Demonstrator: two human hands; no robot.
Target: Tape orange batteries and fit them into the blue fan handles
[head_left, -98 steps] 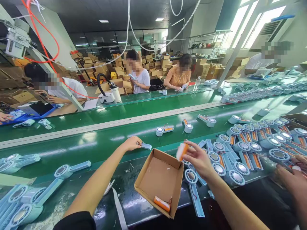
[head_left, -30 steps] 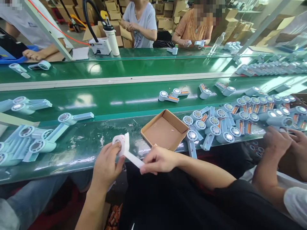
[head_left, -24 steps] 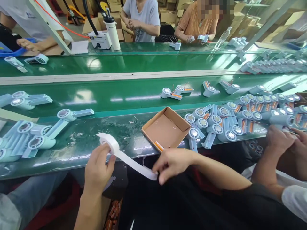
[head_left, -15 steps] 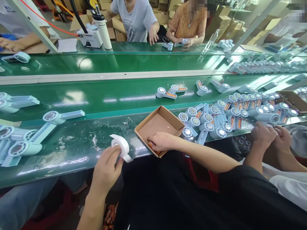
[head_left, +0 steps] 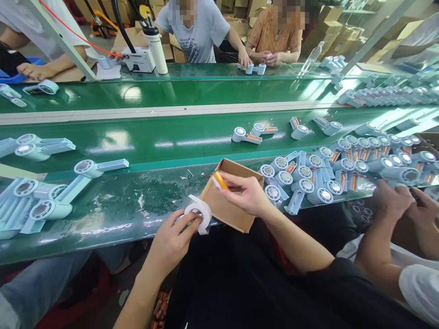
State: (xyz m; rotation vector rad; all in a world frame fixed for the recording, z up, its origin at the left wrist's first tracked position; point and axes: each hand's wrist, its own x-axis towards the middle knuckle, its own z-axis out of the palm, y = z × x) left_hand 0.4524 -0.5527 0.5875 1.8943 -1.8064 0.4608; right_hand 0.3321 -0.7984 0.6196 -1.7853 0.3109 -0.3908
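My left hand [head_left: 173, 240] grips a white tape roll [head_left: 199, 214] at the near edge of the green bench [head_left: 113, 205], just left of a shallow cardboard tray [head_left: 228, 210]. My right hand [head_left: 248, 194] is closed over the tray, pinching a small orange battery [head_left: 219, 180] with thin wires at its end. A cluster of pale blue fan housings [head_left: 302, 176] lies just right of the tray.
A green conveyor belt [head_left: 154, 137] carries a few fan parts [head_left: 248, 133]. More pale blue housings [head_left: 44, 201] lie at the left. A co-worker's hands [head_left: 398, 205] work at my right. Other people sit across the line beside a white bottle [head_left: 156, 43].
My right hand let go of the tape strip, reached into the tray and lifted out an orange battery. My left hand brought the tape roll rightward to the tray.
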